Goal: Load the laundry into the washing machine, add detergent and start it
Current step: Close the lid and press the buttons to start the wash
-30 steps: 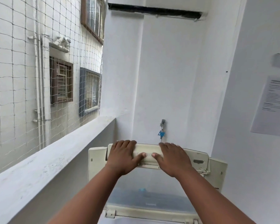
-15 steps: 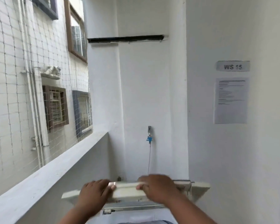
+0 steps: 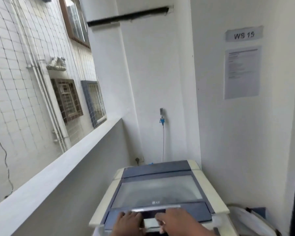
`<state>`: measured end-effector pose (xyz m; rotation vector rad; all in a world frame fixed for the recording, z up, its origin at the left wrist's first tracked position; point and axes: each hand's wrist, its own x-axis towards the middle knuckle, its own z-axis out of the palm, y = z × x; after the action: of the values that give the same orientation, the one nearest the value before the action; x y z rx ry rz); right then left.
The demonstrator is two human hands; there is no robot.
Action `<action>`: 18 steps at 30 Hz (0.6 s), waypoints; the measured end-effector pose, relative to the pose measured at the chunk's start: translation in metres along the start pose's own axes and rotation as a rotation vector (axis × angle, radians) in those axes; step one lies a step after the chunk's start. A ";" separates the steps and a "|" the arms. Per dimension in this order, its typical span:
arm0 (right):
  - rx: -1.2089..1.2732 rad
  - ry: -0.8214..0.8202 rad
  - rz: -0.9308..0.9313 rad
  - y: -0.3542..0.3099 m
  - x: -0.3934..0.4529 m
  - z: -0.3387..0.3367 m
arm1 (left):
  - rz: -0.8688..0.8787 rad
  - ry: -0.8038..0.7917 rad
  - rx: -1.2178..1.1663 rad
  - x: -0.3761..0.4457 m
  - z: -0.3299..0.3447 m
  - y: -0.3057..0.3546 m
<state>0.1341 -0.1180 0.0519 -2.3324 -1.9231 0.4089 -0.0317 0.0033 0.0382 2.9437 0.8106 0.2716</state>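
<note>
A top-loading washing machine (image 3: pixel 209 189) stands in the corner, cream body with a dark blue lid (image 3: pixel 158 189) that has a glass window. The lid lies flat and closed. My left hand (image 3: pixel 129 223) and my right hand (image 3: pixel 175 221) both rest palm down on the lid's front edge, by its silver handle strip (image 3: pixel 156 208). Their fingers lie spread on the lid and hold nothing. No laundry or detergent shows in view.
A low grey parapet wall (image 3: pixel 58 169) with netting above it runs along the left. White walls close the back and right, with a tap and hose (image 3: pixel 162 121) behind the machine. A white object (image 3: pixel 245 217) sits at the machine's right.
The lid, held upright and folded a second ago, has come down flat and closed under both hands. My view has dropped to look down on the machine.
</note>
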 end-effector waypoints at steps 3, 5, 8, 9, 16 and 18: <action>-0.013 -0.084 0.033 -0.003 -0.005 0.010 | -0.163 -0.171 0.174 -0.005 0.018 0.009; 0.018 -0.111 0.049 -0.001 -0.005 0.017 | -0.178 -0.227 0.150 -0.015 0.030 0.010; 0.003 -0.066 0.011 0.004 -0.009 0.038 | -0.168 -0.238 0.154 -0.021 0.041 0.012; 0.007 -0.056 0.000 0.007 -0.011 0.046 | -0.166 -0.213 0.148 -0.023 0.046 0.011; -0.086 -0.139 -0.113 0.036 -0.020 0.069 | -0.116 -0.440 0.137 -0.032 0.051 0.005; -0.100 -0.160 -0.107 0.036 -0.020 0.067 | -0.074 -0.431 0.145 -0.034 0.052 0.002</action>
<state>0.1471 -0.1511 -0.0183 -2.3064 -2.1773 0.5161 -0.0493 -0.0173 -0.0178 2.9213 0.8970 -0.4304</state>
